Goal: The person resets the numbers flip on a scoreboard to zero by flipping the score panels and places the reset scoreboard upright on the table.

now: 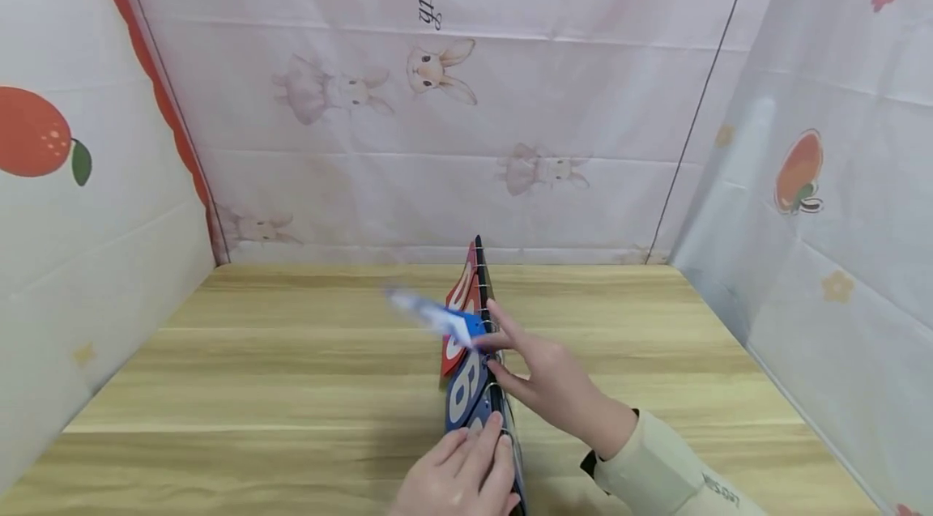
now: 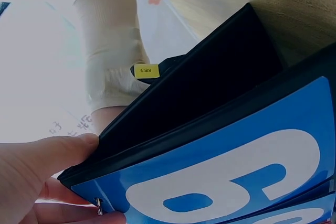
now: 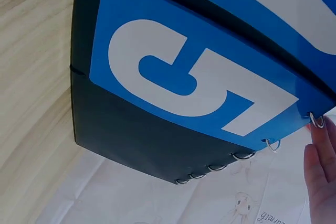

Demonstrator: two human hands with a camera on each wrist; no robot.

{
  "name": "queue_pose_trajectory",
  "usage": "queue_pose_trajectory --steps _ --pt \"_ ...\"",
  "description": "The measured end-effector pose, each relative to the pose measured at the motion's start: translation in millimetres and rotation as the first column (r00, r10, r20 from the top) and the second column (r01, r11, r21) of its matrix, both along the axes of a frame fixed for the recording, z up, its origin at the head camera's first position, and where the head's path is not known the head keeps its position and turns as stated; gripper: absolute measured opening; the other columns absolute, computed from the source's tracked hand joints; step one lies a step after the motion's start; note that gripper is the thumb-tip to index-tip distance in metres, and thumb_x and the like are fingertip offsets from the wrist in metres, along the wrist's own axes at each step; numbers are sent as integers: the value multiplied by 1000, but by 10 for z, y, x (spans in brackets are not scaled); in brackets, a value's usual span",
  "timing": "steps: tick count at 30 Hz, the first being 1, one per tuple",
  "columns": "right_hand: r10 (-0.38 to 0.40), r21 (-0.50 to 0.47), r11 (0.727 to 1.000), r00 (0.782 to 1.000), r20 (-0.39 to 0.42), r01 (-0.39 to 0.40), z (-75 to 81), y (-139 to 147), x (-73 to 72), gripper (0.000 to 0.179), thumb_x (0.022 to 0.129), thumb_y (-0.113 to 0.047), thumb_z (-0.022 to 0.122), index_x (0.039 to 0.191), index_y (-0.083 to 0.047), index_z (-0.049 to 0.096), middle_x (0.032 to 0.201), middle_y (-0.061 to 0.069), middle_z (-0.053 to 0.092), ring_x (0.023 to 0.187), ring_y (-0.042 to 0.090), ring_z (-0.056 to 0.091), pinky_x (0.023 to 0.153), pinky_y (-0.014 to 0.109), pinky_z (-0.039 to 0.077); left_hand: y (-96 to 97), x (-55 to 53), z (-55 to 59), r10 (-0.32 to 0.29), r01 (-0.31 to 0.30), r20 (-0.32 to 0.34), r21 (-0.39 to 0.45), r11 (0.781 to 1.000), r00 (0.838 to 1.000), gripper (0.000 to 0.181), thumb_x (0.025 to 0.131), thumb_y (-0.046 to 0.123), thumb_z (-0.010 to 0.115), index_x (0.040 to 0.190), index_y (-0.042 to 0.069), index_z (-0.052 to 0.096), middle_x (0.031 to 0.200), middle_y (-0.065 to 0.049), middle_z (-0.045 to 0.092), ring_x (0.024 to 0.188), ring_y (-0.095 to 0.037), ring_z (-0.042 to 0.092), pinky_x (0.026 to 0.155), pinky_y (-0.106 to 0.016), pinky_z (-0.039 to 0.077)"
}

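Note:
A black flip scoreboard (image 1: pixel 480 277) with ring-bound number cards stands folded like a tent. My left hand (image 1: pixel 459 471) grips its near end at the top edge, thumb on one side and fingers on the other, beside a blue card (image 2: pixel 231 182) with a white 6 or 9. Midway along the edge is my right hand (image 1: pixel 543 374), fingers extended and fingertips at the rings. A motion-blurred card (image 1: pixel 430 312) tips out to the left from there. Red cards (image 1: pixel 461 289) hang farther along. In the right wrist view, a blue 5 card (image 3: pixel 168 72) lies against the black panel.
The scoreboard stands on a wood-grain table (image 1: pixel 291 370). Printed cloth walls rise at the back (image 1: pixel 350 192), the left (image 1: pixel 95 257) and the right (image 1: pixel 860 257). A strap with a yellow tag (image 2: pixel 146 71) is on the right wrist.

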State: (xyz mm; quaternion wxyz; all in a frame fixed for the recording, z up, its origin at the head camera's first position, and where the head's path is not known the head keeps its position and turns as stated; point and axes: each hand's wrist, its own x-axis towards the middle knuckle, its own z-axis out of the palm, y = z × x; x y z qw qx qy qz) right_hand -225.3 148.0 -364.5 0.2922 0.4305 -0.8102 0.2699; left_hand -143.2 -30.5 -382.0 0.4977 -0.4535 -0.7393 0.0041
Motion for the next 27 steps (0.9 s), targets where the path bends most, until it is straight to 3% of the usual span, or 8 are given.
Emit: queue_pose_trajectory --steps 4,6,9,12,15,20,23,27 --pt "45 22 999 999 -3 -45 -4 -18 -39 52 82 1 67 131 -2 49 102 -1 68 94 15 64 79 28 51 -6 4 -2 12 -12 -3 6 1000 1000 46 101 28 29 89 7 69 95 -10 69 73 -12 67 68 -25 53" --pt "70 43 997 997 -31 -68 -8 -17 -63 33 84 0 65 117 -5 60 103 1 67 102 17 61 86 34 49 -10 26 2 21 -21 41 -1 1000 999 47 101 29 28 91 8 69 97 -10 69 75 -12 67 70 -25 52" --pt "87 79 993 995 -55 -83 -21 -5 -92 21 84 -1 66 104 -9 65 106 3 66 107 18 58 92 44 44 -10 40 5 20 -19 68 -3 1000 997 48 102 29 28 92 8 70 99 -9 69 76 -11 67 71 -26 53" --pt "111 94 990 993 -36 -107 -29 12 -106 22 83 1 66 102 -10 64 106 3 66 105 16 58 93 46 43 -10 40 12 11 -10 67 -7 1000 998 48 102 29 28 93 8 70 99 -9 69 76 -11 67 71 -26 53" --pt "138 84 987 990 -17 -136 -27 15 -123 12 92 -8 58 102 -10 64 107 3 65 104 15 57 91 37 44 -22 37 20 11 -9 84 -19 1000 996 48 102 29 28 94 7 70 100 -10 69 76 -12 67 71 -26 53" --pt "151 76 986 988 7 -151 -27 -1 -134 19 98 -17 48 102 -10 64 107 4 65 105 17 57 91 34 45 -50 36 25 13 -9 116 -35 999 993 48 102 30 27 96 7 69 101 -10 69 77 -12 67 71 -26 53" --pt "159 92 983 987 13 -159 -31 -9 -137 13 93 -6 56 102 -9 65 105 3 65 106 19 57 90 36 45 -55 15 19 2 0 69 -27 1000 998 47 102 28 27 94 6 69 99 -11 69 75 -13 67 70 -26 52" --pt "161 96 982 986 39 -164 -30 9 -132 25 85 7 61 104 -9 65 105 1 64 107 21 56 89 37 47 -33 -17 15 -9 9 -3 -5 1000 1000 44 101 26 29 92 7 68 97 -11 69 74 -12 67 70 -25 52"
